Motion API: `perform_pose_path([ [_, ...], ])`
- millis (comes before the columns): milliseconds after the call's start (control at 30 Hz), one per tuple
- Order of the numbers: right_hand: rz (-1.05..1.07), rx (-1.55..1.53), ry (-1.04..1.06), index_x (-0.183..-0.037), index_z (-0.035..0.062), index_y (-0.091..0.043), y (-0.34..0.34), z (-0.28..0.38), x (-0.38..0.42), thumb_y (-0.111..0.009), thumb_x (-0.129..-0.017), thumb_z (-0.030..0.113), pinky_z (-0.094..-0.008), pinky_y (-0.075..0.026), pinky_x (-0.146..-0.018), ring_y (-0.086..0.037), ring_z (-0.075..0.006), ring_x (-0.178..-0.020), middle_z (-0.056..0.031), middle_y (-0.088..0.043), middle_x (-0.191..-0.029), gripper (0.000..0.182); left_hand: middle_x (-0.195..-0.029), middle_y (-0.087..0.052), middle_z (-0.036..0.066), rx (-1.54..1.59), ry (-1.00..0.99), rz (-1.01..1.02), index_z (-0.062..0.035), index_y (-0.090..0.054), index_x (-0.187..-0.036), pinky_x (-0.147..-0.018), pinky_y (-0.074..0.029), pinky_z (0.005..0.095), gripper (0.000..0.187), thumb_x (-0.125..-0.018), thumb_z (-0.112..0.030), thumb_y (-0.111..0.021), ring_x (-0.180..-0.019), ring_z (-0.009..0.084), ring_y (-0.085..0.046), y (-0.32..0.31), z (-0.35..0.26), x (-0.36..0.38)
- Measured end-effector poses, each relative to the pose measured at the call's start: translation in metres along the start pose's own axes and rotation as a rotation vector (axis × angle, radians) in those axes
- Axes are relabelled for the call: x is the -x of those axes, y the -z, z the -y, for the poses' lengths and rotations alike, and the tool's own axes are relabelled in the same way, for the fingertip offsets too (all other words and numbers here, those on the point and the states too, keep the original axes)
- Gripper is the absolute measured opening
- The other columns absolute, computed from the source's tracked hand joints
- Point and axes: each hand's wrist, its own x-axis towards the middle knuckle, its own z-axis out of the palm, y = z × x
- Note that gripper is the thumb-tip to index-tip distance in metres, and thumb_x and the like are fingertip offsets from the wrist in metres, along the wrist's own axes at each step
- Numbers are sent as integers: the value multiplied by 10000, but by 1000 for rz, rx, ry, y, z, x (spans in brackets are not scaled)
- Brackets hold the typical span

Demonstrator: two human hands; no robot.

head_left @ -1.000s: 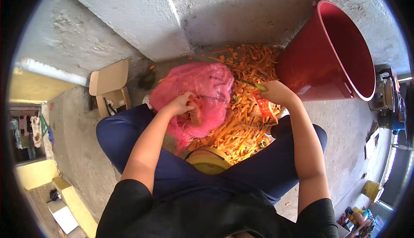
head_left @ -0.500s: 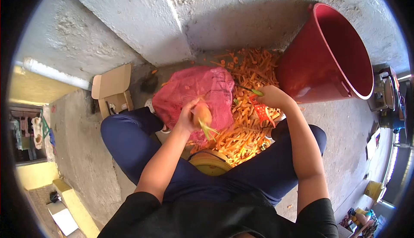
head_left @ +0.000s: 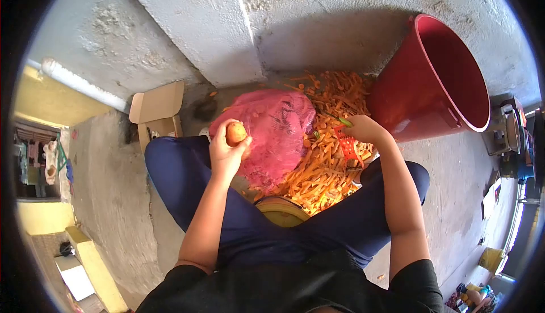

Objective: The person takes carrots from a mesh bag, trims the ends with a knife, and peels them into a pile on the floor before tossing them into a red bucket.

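My left hand (head_left: 224, 153) is closed around a carrot (head_left: 235, 133), whose blunt end faces up at me. It is above the left part of a full pink mesh sack (head_left: 275, 131). My right hand (head_left: 366, 129) grips the green handle of a knife (head_left: 345, 122); its dark, thin blade points left, towards the sack. Below the right hand is a red slotted plastic piece (head_left: 347, 144), partly covered by the forearm side. Orange carrot peelings (head_left: 318, 179) lie heaped between the sack and my right leg.
A big red bucket (head_left: 406, 94) leans at the right near the rough wall (head_left: 318, 40). An open cardboard box (head_left: 158, 106) stands at the left. Between my legs is a yellow round container (head_left: 282, 215). A person (head_left: 476, 297) is partly visible at the lower right.
My left hand has moved left and up with the carrot and turned it; the carrot's green stalk no longer shows. My right hand has stayed nearly in place with the knife. The view has shifted slightly.
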Motion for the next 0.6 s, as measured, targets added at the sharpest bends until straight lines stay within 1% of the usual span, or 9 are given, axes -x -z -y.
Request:
perform_pose_path([
  [100,-19,9,-19,-888,12,-557,-8,-7,2,-563,-732,243,-359,-415,-651,-548,-295,-727,-181,-581,-788,279,-967,-585,95,-70,-230,1,-34,-518,-977,-799,-435,277,402,-612,46,-666,-897,197,-563,24,-52,-7],
  [167,-31,33,-13,-887,10,-555,-6,-4,8,-569,-728,234,-356,-414,-641,-546,-273,-709,-171,-575,-761,275,-984,-580,91,-165,-436,47,-33,-518,-993,-822,-429,281,415,-614,61,-657,-913,186,-556,43,-75,-16],
  [233,-71,2,-10,-884,3,-556,-6,-7,13,-568,-732,235,-356,-418,-622,-550,-265,-681,-167,-575,-734,278,-1002,-572,88,-21,-496,124,-23,-516,-998,-843,-419,291,422,-610,52,-665,-934,181,-545,58,-103,-20],
  [267,-105,-39,-10,-882,-3,-557,-9,-14,13,-563,-739,241,-357,-422,-608,-556,-268,-663,-167,-579,-720,282,-1032,-549,99,136,-464,144,-19,-492,-1033,-851,-415,302,455,-619,43,-670,-934,183,-542,64,-110,-22],
  [300,-138,-82,-10,-879,-9,-558,-10,-12,15,-557,-745,246,-358,-426,-594,-562,-271,-645,-168,-582,-706,288,-1037,-526,109,388,-392,206,-24,-442,-1100,-842,-420,316,506,-655,-46,-685,-909,203,-546,67,-114,-22],
  [367,-149,-313,-76,-858,-14,-560,-8,-9,21,-548,-769,222,-329,-406,-525,-521,-206,-552,-114,-544,-625,253,-992,-516,104,733,-317,270,-40,-393,-1151,-793,-451,343,560,-687,-156,-685,-864,219,-552,65,-115,-23],
  [467,-227,-472,-129,-795,-13,-563,-3,-7,36,-520,-799,168,-261,-362,-432,-450,-112,-448,-32,-487,-549,186,-939,-514,90,950,-206,222,-45,-378,-1166,-712,-483,373,581,-713,-280,-658,-815,230,-553,65,-133,-15],
  [500,-257,-494,-133,-768,-11,-564,-3,-5,40,-508,-808,147,-234,-344,-403,-425,-81,-419,-4,-468,-531,173,-921,-517,86,1055,-92,212,-53,-381,-1156,-639,-498,379,521,-772,-348,-572,-775,216,-554,68,-135,-16],
  [600,-307,-620,-148,-788,-11,-567,-5,3,51,-529,-804,174,-252,-349,-421,-429,-90,-439,-9,-478,-549,190,-933,-526,95,1513,316,452,-41,-459,-1034,-603,-496,365,395,-848,-386,-409,-751,186,-557,70,-134,-23],
])
